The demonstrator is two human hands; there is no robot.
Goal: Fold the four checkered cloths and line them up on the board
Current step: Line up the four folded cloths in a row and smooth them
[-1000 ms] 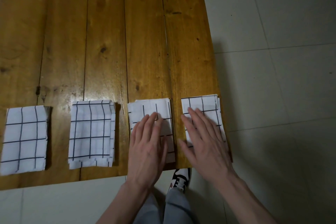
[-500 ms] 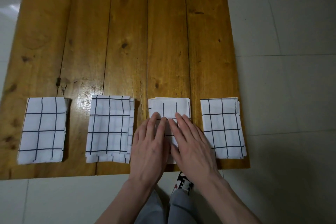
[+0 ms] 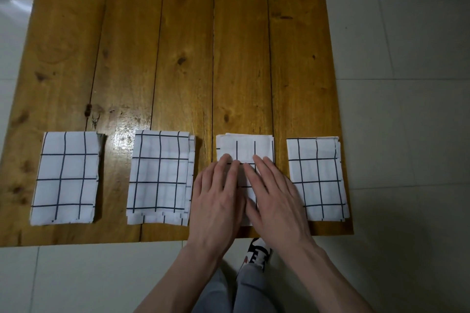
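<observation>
Pressing flat on the third folded cloth (image 3: 245,150), the left hand (image 3: 216,201) and right hand (image 3: 276,201) lie side by side, fingers (image 3: 223,168) straight and together. Four folded cloths, white with dark grid lines, sit in one row along the near edge of the wooden tabletop (image 3: 183,46): far-left cloth (image 3: 65,178), second cloth (image 3: 159,176), third, far-right cloth (image 3: 316,178).

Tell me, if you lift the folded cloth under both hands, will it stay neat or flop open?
The third cloth would probably flop: it is thin fabric in loose layers, edges uneven. It likely feels light, lying flat under the left hand and right hand. Pushed along the board, it may bunch.
</observation>
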